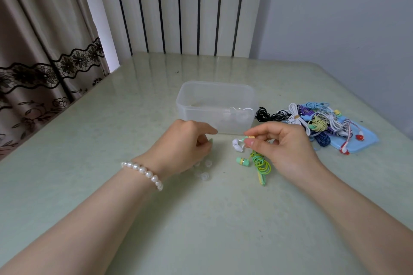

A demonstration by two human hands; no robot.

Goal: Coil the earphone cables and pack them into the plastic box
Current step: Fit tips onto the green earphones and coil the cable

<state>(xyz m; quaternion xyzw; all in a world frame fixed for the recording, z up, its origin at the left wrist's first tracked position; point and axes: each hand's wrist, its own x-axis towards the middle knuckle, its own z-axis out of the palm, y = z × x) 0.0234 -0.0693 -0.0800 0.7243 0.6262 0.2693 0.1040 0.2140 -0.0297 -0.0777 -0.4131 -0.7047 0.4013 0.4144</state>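
Two hands work just in front of the plastic box (216, 105), which stands on the surface (134, 219) with white earphones visible through its wall. The right hand (283, 147) has its grip closed in a pinch on one earbud (249, 138) of the green earphone cable (260, 164), the coil and second earbud lying directly beneath it; the left hand (185, 147), wearing a pearl bracelet (143, 171), has its fingers curled, and whether they hold anything cannot be told. Beyond the right hand's grip, beside the box, lies a pile of coloured earphone cables (317, 121) on a blue pouch (362, 143).
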